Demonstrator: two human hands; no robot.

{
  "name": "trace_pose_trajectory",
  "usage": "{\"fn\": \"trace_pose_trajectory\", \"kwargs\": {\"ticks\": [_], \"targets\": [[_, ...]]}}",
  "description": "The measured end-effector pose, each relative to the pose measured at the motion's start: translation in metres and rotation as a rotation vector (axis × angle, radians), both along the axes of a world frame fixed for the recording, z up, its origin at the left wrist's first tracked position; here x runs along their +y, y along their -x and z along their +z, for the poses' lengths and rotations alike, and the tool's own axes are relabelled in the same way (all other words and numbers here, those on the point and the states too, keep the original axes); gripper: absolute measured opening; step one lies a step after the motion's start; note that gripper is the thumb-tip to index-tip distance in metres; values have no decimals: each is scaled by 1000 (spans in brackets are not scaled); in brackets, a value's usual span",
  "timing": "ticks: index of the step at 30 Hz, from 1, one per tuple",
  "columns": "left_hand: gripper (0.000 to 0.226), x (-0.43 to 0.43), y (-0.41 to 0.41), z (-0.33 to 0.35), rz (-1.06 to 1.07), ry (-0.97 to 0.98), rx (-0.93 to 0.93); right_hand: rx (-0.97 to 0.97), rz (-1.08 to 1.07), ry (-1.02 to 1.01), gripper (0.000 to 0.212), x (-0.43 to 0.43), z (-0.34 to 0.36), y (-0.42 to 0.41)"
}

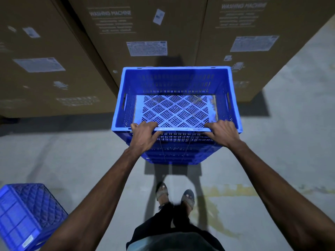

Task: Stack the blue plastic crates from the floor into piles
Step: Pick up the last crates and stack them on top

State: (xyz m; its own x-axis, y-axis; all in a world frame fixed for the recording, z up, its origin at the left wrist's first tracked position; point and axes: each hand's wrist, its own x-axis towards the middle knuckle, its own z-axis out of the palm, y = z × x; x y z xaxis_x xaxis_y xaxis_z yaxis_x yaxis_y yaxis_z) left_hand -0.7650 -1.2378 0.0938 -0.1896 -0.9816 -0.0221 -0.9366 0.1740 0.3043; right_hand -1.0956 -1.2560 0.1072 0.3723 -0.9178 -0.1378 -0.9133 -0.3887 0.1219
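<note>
Person's standing at the pile, both hands gripping the near rim of the top blue crate (174, 82). The left hand (145, 136) is curling its fingers over the edge near one corner, and the right hand (223, 132) is doing the same near the other. The crate's sitting upright on a pile of blue crates (174, 156) on the floor (290, 142), just in front of tall cardboard boxes (145, 33) marked washing machine. Hands are set wide apart, prob. for keeping it level & square so it's nesting into the one below. Can't tell if it's fully seated. An upturned blue crate (23, 214) is lying on the floor at the person's left, well apart from the pile, so likely next to go on.
</note>
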Motion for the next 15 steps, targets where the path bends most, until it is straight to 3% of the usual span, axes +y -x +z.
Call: {"fn": "trace_pose_trajectory", "kwargs": {"ticks": [15], "targets": [[25,10,5,0,48,3,-1,-19,-44,-65,52,3,9,-1]]}}
